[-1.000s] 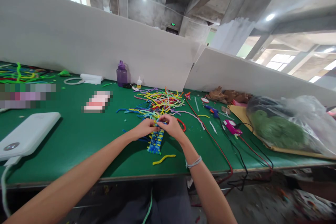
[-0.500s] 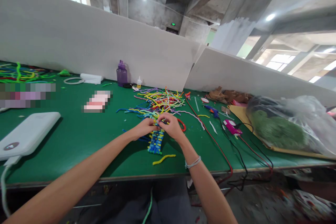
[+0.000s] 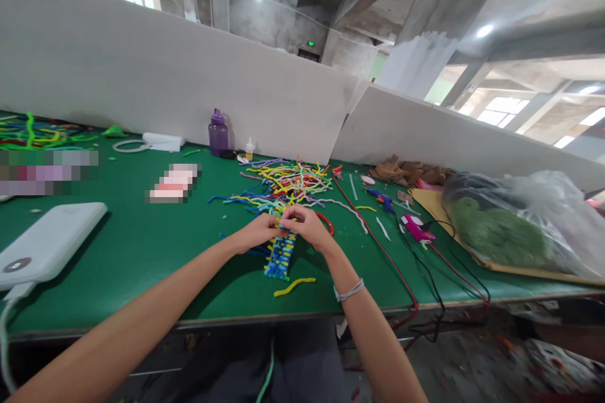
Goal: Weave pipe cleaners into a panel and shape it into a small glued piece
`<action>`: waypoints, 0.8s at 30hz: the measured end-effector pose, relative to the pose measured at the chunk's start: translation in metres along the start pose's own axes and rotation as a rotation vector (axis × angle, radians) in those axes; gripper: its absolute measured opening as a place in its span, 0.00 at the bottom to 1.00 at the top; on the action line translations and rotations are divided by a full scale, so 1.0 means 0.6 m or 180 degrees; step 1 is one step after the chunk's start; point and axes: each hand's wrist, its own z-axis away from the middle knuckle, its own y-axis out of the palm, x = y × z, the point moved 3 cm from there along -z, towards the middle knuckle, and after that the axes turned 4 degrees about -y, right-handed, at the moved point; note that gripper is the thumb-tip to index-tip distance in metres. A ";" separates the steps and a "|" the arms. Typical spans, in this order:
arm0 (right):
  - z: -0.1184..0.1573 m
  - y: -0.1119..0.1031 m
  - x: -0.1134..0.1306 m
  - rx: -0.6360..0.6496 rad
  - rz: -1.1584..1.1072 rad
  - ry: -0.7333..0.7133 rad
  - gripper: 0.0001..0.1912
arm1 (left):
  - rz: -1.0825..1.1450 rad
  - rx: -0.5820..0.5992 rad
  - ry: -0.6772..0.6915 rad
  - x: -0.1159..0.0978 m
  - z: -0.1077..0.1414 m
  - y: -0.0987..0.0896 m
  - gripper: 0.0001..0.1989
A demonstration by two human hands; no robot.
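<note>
Tangled multicoloured fuzzy stems (image 3: 309, 184) crowd just beyond; left hand (image 3: 259, 232) and right hand (image 3: 308, 225) pinch the blue-and-yellow fuzzy strip (image 3: 280, 259), covering its far end; a curved red loop (image 3: 329, 223) peeks out, half hidden.

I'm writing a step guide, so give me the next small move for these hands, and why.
Probably a small tuck at the far end of the blue-and-yellow strip: the left hand and right hand meet there, though their exact grip is too small to tell. The loose yellow piece can likely wait, lying apart from the strip, untouched.
</note>
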 end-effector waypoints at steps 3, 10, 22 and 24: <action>0.001 0.003 -0.003 -0.0027 0.0019 -0.0085 0.07 | 0.0011 0.0007 0.0015 0.004 -0.002 0.001 0.13; -0.003 -0.002 -0.010 -0.0220 -0.0182 -0.0002 0.11 | -0.0042 -0.0005 0.0082 0.010 -0.006 -0.001 0.13; 0.005 -0.022 -0.017 0.0040 -0.0408 0.1025 0.12 | 0.0160 -0.0320 -0.0124 0.004 -0.002 -0.009 0.14; 0.004 -0.023 -0.017 -0.0093 -0.0279 0.0898 0.11 | 0.0182 -0.0412 -0.0167 0.003 -0.001 -0.012 0.16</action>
